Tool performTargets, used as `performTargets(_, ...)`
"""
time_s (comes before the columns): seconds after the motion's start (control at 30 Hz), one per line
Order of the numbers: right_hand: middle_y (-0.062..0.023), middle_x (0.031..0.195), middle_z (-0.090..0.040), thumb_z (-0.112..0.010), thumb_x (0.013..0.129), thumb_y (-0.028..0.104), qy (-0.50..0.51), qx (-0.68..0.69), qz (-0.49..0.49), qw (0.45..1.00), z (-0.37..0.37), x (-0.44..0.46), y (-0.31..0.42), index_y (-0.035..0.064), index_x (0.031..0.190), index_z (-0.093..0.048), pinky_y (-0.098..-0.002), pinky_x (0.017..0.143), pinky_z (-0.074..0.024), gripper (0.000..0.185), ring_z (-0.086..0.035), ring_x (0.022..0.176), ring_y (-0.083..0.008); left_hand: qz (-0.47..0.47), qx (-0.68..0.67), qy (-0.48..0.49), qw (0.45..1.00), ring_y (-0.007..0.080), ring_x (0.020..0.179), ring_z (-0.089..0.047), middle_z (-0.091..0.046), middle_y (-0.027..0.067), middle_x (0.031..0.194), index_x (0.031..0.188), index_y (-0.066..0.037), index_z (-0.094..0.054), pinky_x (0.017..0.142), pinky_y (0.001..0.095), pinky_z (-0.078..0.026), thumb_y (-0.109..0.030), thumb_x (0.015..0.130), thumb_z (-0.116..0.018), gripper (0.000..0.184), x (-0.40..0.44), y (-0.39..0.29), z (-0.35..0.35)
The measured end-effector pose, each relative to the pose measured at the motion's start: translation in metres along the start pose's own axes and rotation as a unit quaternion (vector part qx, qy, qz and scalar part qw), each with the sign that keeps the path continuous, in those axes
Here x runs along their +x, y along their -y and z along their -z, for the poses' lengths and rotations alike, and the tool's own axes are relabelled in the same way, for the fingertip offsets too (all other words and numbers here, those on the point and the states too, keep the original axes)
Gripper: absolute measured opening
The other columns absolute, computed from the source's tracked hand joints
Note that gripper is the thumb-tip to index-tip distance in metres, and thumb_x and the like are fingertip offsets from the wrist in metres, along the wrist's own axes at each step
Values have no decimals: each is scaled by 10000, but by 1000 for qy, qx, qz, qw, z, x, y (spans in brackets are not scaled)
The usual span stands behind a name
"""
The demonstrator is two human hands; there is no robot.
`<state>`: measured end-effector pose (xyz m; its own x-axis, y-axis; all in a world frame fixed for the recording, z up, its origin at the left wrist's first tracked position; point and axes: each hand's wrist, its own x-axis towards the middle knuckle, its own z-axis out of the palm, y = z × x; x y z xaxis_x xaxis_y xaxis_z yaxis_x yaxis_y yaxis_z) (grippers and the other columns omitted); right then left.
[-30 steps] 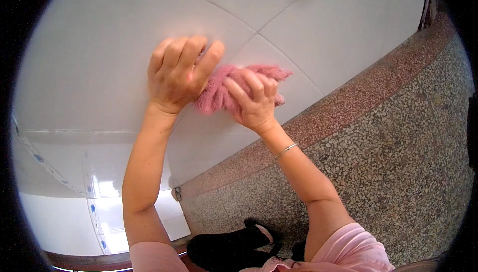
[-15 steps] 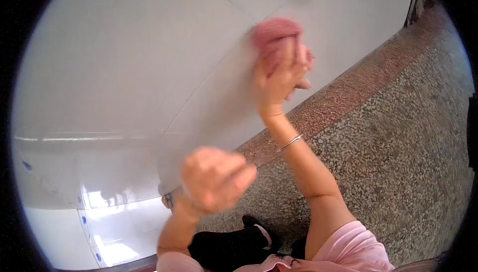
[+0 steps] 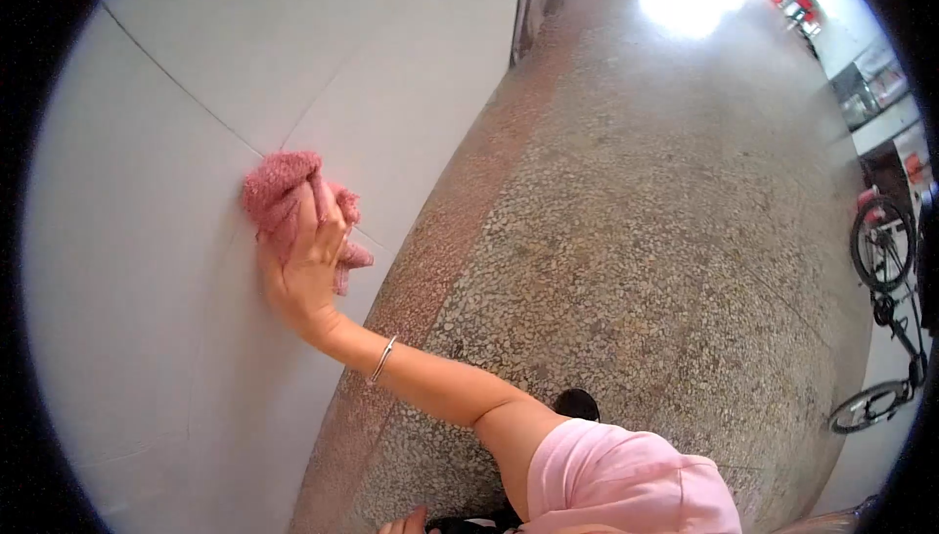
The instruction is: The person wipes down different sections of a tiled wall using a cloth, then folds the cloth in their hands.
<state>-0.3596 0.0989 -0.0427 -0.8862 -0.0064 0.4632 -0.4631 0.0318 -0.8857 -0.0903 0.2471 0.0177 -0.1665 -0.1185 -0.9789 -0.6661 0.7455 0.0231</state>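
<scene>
A bunched pink cloth (image 3: 284, 187) lies against the pale tiled wall (image 3: 147, 241), near a joint between tiles. My right hand (image 3: 308, 265), with a thin silver bracelet at its wrist, presses on the cloth, its fingers over and into the folds. Only a small part of my left hand (image 3: 406, 522) shows at the bottom edge, low and away from the cloth; most of its fingers are hidden.
Speckled stone floor (image 3: 626, 241) with a reddish border (image 3: 440, 211) runs beside the wall. A dark-edged opening (image 3: 528, 6) ends the tiles. At the far right stands a bicycle (image 3: 885, 309). Bright light reflects off the floor further back.
The view has swung right, bringing the bicycle into sight. My left hand has come away from beside the cloth down to the bottom edge. My right hand has stayed on the cloth, moving along the wall.
</scene>
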Motion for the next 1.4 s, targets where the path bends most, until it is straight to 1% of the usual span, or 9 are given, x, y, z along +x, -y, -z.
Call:
performTargets(0.07, -233, 1439, -244, -628, 793, 139, -4, 17, 15, 1000, -2, -12, 14, 24, 1425, -257, -521, 1076, -190, 742, -254, 1314, -388, -56, 25, -78, 995, 348, 1272, -421, -449, 153, 1399, 1321, -144, -516, 1028, 517, -353, -382, 881, -527, 500, -7, 20, -20)
performTargets(0.13, -234, 1445, -253, -642, 766, 135, -3, 21, 51, 998, -7, -32, 23, 13, 1406, -273, -516, 1071, -200, 749, -261, 1310, -389, -200, 45, -389, 898, 363, 1239, -450, -477, 173, 1363, 1326, -119, -503, 1021, 517, -361, -352, 870, -537, 513, -22, 27, -27)
performTargets(0.17, -235, 1446, -255, -648, 753, 140, -3, 22, 90, 996, -9, -42, 29, 18, 1395, -287, -510, 1067, -208, 746, -267, 1306, -388, -157, -84, -403, 898, 377, 1202, -476, -508, 175, 1321, 1320, -86, -499, 1009, 510, -372, -300, 872, -539, 498, -39, 18, -22)
performTargets(0.8, -210, 1462, -263, -631, 786, 167, 57, 62, 181, 980, -4, -65, 27, 107, 1367, -391, -538, 1062, -215, 632, -278, 1290, -396, -139, -77, -284, 946, 391, 1152, -463, -460, 257, 1301, 1332, 45, -390, 965, 441, -389, -252, 999, -407, 446, -68, -2, -25)
performTargets(1.0, -158, 1368, -413, -598, 843, 200, 42, 98, 195, 975, -3, -50, 16, 122, 1270, -480, -515, 1025, -296, 450, -398, 1209, -373, -129, -65, -349, 926, 386, 1178, -460, -510, 189, 1294, 1312, -55, -497, 997, 477, -378, -235, 890, -572, 465, -52, -7, -34)
performTargets(1.07, -187, 1369, -383, -668, 783, 199, 36, 97, 205, 973, -12, -50, -6, 84, 1326, -419, -517, 1047, -276, 608, -359, 1257, -378, -89, -86, -324, 938, 388, 1178, -455, -509, 187, 1294, 1303, -48, -501, 998, 466, -379, -234, 894, -573, 455, -63, -19, -15)
performTargets(1.27, -179, 1462, -233, -549, 901, 221, 15, -253, -87, 963, -47, -77, -106, 54, 1469, -173, -494, 1037, -312, 701, -323, 1292, -357, -85, -91, -329, 936, 397, 1189, -450, -514, 169, 1300, 1319, -36, -468, 1002, 463, -378, -229, 919, -538, 450, -69, -28, -15)
performTargets(1.33, -154, 1344, -397, -529, 912, 218, 2, -23, -502, 865, -24, -59, -100, 23, 1421, -236, -439, 969, -396, 619, -439, 1195, -293, -94, -72, -383, 916, 326, 1021, -556, -597, 121, 1135, 1209, -88, -590, 897, 409, -440, -175, 812, -645, 410, -65, -31, -17)
performTargets(1.4, -103, 1151, -533, -510, 902, 182, -21, 319, -630, 708, -9, -65, -125, 25, 1358, -304, -410, 906, -446, 525, -534, 1059, -217, -78, -66, -352, 930, 330, 1066, -534, -573, 127, 1182, 1256, -90, -545, 925, 416, -424, -186, 814, -648, 464, -71, -33, -17)
